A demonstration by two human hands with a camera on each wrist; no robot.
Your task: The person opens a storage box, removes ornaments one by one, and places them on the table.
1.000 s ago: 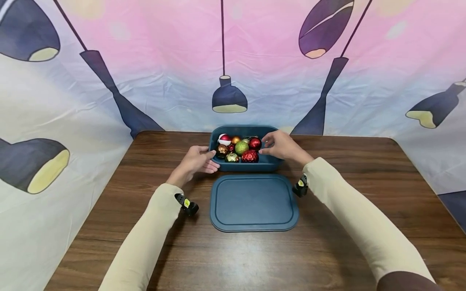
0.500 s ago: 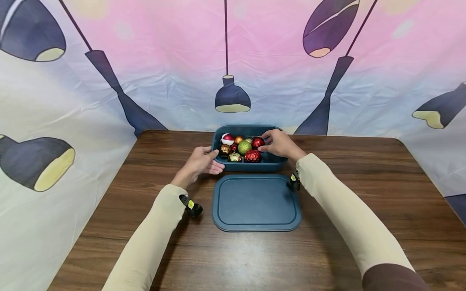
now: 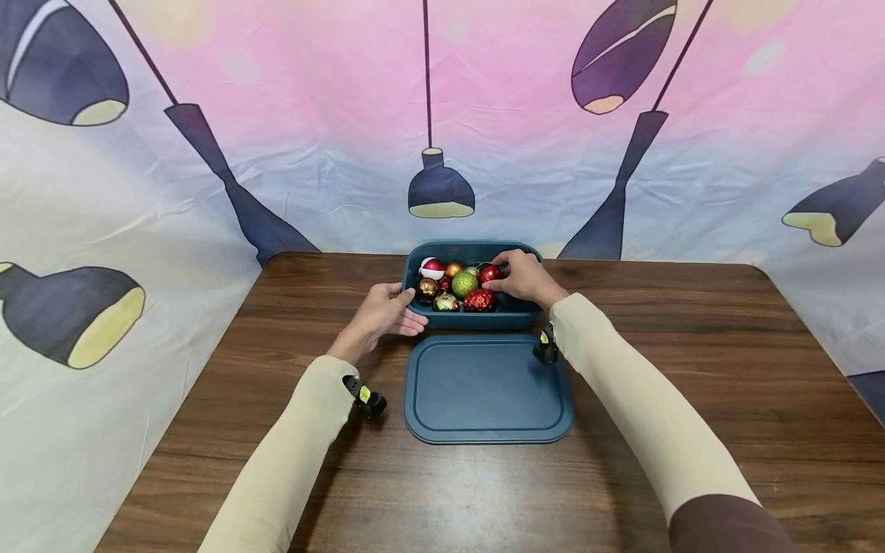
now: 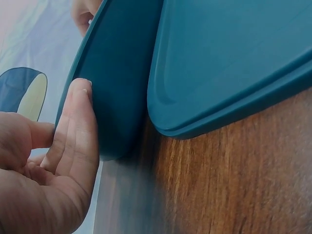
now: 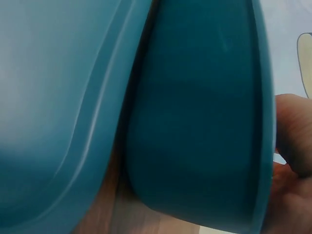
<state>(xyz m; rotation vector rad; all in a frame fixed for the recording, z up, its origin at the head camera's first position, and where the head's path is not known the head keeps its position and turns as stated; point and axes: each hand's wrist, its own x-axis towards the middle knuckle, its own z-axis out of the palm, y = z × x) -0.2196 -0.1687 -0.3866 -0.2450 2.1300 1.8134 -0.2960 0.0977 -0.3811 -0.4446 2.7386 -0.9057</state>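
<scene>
A dark teal box (image 3: 477,319) holds several Christmas baubles in red, gold, green and red-and-white. My left hand (image 3: 382,311) holds the box's left end, thumb over the rim and fingers along the outside wall. In the left wrist view, the fingers (image 4: 78,126) lie against that wall. Inside the box my right hand (image 3: 523,275) pinches a shiny red bauble (image 3: 489,273) at the right of the group, partly hidden by the fingers. Beside it are a glittery green bauble (image 3: 465,284) and a textured red one (image 3: 480,300). The right wrist view shows only part of that hand behind the rim.
A flat teal lid (image 3: 488,392) lies on the wooden table (image 3: 470,491) just in front of the box. Behind the table's far edge hangs a cloth backdrop (image 3: 332,153) printed with lamps.
My right hand has shifted left, its fingertips now around the red bauble. My left hand stays at the box's left end. The view has moved slightly.
</scene>
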